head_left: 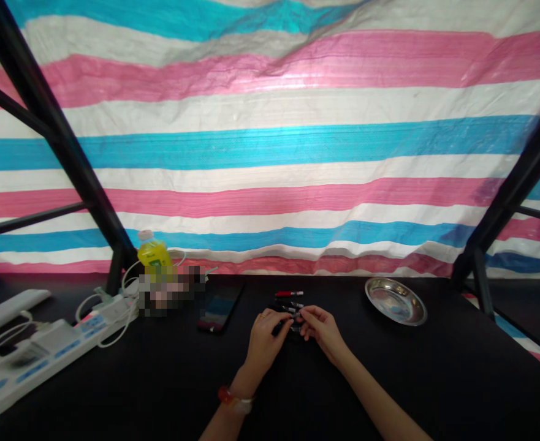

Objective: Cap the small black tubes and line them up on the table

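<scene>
Both hands meet over the black tabletop, fingertips almost touching. My left hand (pixel 266 335) is closed in a pinch, and my right hand (pixel 323 331) pinches from the other side. Whatever small dark item lies between their fingertips is too small and covered to name. Just beyond the fingers lies a short red pen-like stick (pixel 289 294) with a shiny, clear-looking end. Nearer the hands is a similar black stick (pixel 290 304), also with a shiny end. Another shiny end (pixel 295 329) shows between the hands, its other part hidden.
To the right stands a shallow oval-looking metal dish (pixel 396 301). A dark phone (pixel 220 311) lies left of the hands. Farther left are a white power strip (pixel 60 354) with plugs and cables, and a yellow bottle (pixel 154 256). Black frame legs and a striped sheet (pixel 297 147) bound the table.
</scene>
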Available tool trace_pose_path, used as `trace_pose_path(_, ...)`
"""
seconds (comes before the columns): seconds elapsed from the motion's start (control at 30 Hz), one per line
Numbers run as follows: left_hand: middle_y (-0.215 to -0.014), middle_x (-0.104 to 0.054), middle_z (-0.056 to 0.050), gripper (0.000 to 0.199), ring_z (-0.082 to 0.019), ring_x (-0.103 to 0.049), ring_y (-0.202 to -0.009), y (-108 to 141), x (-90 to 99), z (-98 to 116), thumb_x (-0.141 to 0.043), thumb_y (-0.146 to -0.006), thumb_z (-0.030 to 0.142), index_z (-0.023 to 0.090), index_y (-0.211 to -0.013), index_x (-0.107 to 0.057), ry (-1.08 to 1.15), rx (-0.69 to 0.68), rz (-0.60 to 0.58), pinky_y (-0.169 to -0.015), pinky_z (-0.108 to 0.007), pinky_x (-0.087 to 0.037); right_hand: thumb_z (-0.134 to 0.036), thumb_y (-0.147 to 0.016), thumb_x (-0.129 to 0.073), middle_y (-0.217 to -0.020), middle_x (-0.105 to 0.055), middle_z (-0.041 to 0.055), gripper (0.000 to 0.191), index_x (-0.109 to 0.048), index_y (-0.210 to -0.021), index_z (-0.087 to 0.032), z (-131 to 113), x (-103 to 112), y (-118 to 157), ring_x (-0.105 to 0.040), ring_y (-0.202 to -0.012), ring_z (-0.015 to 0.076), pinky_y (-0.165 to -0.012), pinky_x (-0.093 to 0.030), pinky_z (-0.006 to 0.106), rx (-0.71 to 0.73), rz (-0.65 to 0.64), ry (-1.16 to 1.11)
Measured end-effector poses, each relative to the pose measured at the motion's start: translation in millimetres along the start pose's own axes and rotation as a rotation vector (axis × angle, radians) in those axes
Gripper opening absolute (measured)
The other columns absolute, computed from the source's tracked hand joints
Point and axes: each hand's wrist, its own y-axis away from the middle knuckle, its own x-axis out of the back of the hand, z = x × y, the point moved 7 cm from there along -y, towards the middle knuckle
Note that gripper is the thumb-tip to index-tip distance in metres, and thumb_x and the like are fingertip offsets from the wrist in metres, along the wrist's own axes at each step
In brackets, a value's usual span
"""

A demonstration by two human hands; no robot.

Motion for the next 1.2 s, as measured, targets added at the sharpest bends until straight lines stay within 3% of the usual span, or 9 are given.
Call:
trace_pose_path(0.37,-0.088,-0.071,-0.005,0.019,-0.020,-0.061,-0.083,0,-3.4,0,-0.053,-0.084,0.029,0.022,-0.093,-0.068,0.023,0.030,-0.064,-0.076,-0.035,-0.047,-0.039,-0.054,-0.081,-0.062,-0.068,0.0042,0.036,-0.064,-0.071,-0.013,-3,-6,3,-0.057,-0.039,0.0104,-0.034,-0.042,0.018,-0.006,-0.049,0.048)
trace_pose_path(0.67,-0.086,-0.071,-0.004,0.018,-0.019,-0.062,-0.081,-1,-0.1,2,-0.052,-0.085,0.029,0.022,-0.090,-0.068,0.026,0.003,-0.028,-0.074,-0.034,-0.048,-0.041,-0.054,-0.081,-0.062,-0.068,0.0041,0.037,-0.063,-0.071,-0.013,-2,-6,2,-0.056,-0.038,0.0104,-0.034,-0.043,0.018,0.008,-0.059,0.088)
trace_pose_path(0.9,-0.087,-0.070,-0.004,0.019,-0.019,-0.061,-0.085,-2,7.7,0,-0.050,-0.086,0.030,0.022,-0.086,-0.068,0.024,0.058,0.051,-0.077,-0.033,-0.046,-0.046,-0.053,-0.079,-0.056,-0.064,0.0007,0.039,-0.064,-0.069,-0.014,-9,10,-2,-0.053,-0.037,0.0100,-0.031,-0.039,0.019,0.114,0.093,0.070)
trace_pose_path(1.07,-0.089,-0.070,-0.003,0.021,-0.021,-0.060,-0.089,-1,17.9,-17,-0.049,-0.086,0.032,0.023,-0.084,-0.068,-0.066,0.224,0.154,-0.078,-0.034,-0.043,-0.047,-0.054,-0.078,-0.051,-0.058,-0.0016,0.037,-0.065,-0.068,-0.015,-18,28,-3,-0.049,-0.037,0.0086,-0.031,-0.035,0.020,0.234,0.257,0.144)
trace_pose_path(1.2,-0.091,-0.069,-0.004,0.022,-0.022,-0.059,-0.090,1,21.2,-30,-0.049,-0.085,0.034,0.022,-0.085,-0.068,-0.100,0.331,0.172,-0.080,-0.035,-0.044,-0.045,-0.055,-0.077,-0.054,-0.060,-0.0002,0.035,-0.070,-0.074,-0.016,-18,33,-3,-0.049,-0.044,0.0100,-0.034,-0.036,0.020,0.272,0.295,0.237)
